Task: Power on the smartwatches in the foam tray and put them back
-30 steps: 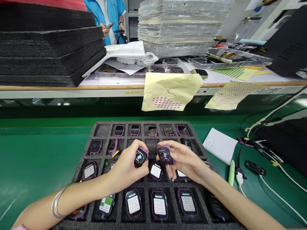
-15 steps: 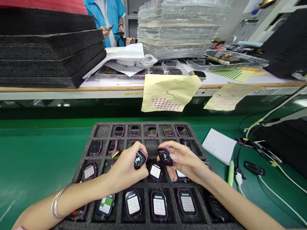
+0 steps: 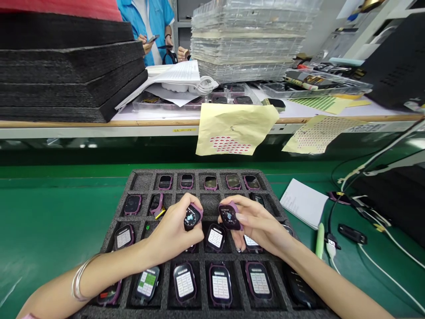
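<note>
My left hand (image 3: 181, 223) is closed round a purple-cased smartwatch body (image 3: 192, 217), its dark screen lit with a dial and a small blue figure. In my right hand (image 3: 250, 221) is a similar purple smartwatch body (image 3: 228, 216), pinched between thumb and fingers, its screen also lit. Both are held above a dark grey foam tray (image 3: 139, 181) with square compartments. Many compartments hold watch bodies. One watch (image 3: 216, 237) just below my hands shows a white grid, and another (image 3: 147, 283) at lower left shows green cells. A yellow strip hangs from a watch (image 3: 156, 204) left of my left hand.
Right of the tray lie a white notepad (image 3: 303, 203), a green pen-like stick (image 3: 319, 240), a black device (image 3: 352, 233) and white cables. Behind, a shelf carries black foam sheets (image 3: 66, 66) and stacked clear trays (image 3: 245, 40). A person in blue stands beyond it.
My left hand has shifted slightly up and left, tilting its watch a little. My right hand and its watch are almost unmoved. The person's hand at the back has moved slightly.
</note>
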Available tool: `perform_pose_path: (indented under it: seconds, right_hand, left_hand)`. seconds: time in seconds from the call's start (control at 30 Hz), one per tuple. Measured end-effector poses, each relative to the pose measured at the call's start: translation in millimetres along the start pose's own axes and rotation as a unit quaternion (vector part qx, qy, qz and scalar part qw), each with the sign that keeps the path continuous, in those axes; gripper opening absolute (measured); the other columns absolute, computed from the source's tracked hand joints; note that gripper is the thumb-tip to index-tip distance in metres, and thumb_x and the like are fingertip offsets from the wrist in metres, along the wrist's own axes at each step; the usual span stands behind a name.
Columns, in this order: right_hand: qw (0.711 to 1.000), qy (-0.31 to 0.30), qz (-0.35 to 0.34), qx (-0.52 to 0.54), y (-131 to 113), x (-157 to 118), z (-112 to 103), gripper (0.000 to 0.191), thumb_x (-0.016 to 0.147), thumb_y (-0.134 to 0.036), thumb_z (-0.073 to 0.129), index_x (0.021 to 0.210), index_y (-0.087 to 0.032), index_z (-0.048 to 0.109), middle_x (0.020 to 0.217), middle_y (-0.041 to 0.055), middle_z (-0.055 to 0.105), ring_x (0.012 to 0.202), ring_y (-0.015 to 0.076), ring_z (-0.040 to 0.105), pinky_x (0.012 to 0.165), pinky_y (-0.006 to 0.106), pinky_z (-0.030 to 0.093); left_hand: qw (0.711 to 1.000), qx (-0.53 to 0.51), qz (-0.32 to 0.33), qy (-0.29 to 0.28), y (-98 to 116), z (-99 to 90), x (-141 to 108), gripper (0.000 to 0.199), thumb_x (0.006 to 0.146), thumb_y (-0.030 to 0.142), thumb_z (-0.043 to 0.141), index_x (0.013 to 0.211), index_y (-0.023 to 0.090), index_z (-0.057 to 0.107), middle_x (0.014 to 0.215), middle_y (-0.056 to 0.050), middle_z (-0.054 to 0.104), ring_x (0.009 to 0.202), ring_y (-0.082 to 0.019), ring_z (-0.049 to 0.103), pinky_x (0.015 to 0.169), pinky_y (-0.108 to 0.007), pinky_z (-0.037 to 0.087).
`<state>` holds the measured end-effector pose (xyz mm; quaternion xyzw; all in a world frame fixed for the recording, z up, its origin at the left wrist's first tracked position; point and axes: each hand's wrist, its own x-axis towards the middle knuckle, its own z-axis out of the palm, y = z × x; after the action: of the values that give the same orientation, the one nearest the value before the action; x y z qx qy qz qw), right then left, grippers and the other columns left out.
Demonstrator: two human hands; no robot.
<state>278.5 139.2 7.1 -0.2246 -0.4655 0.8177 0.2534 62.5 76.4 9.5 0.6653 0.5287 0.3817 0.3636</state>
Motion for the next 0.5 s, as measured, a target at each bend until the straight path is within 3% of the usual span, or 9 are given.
perform_pose_path:
  seconds: [0.5]
  right_hand:
    - [1.0,0.003,-0.003,-0.006,0.7,-1.3,-0.8,0.032,0.084,-0.027,0.068,0.114,-0.019,0.061,0.087,0.0077,0.07,0.046,0.0124,0.063,0.04,0.021,0.052]
  left_hand:
    - [1.0,-0.012,-0.005,0.019,-0.3,-2.0,1.8,0.024,0.071,0.007,0.052,0.089,0.022,0.046,0.082,0.003,0.053,0.076,-0.014,0.053,0.071,-0.025,0.042]
